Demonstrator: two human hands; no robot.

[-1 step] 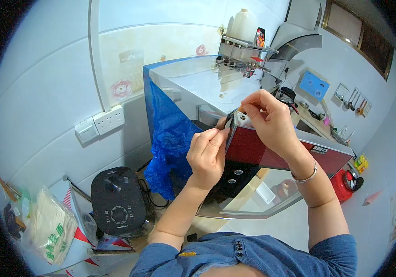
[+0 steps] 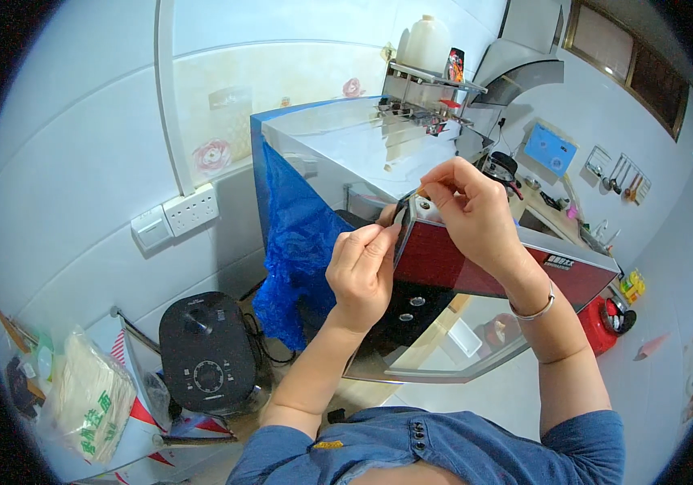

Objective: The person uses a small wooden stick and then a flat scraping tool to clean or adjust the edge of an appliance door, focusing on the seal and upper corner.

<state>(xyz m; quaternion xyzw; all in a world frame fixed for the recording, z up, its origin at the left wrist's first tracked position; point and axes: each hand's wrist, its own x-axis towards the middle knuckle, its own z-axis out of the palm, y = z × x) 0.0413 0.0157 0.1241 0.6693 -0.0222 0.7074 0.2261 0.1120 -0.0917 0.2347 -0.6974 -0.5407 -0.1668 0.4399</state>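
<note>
Before me a boxy appliance (image 2: 488,255) shows a shiny metal side, a dark red front band, knobs and a glass panel. Blue plastic film (image 2: 302,234) hangs loosely from its left side. My left hand (image 2: 362,271) is closed in a pinch at the appliance's corner, by a narrow dark and whitish edge piece; what lies between the fingertips is too small to make out. Just above and to the right, my right hand (image 2: 471,206) also pinches at the top of that corner, near a small round fitting (image 2: 425,205). Its fingertips partly hide what they grip.
A black appliance with a dial (image 2: 207,356) stands at lower left, beside a plastic bag of pale noodles (image 2: 92,396). A white power strip (image 2: 191,210) is on the wall. Behind, a rack (image 2: 435,77) carries a white jug (image 2: 427,44). A red gas cylinder (image 2: 597,323) stands right.
</note>
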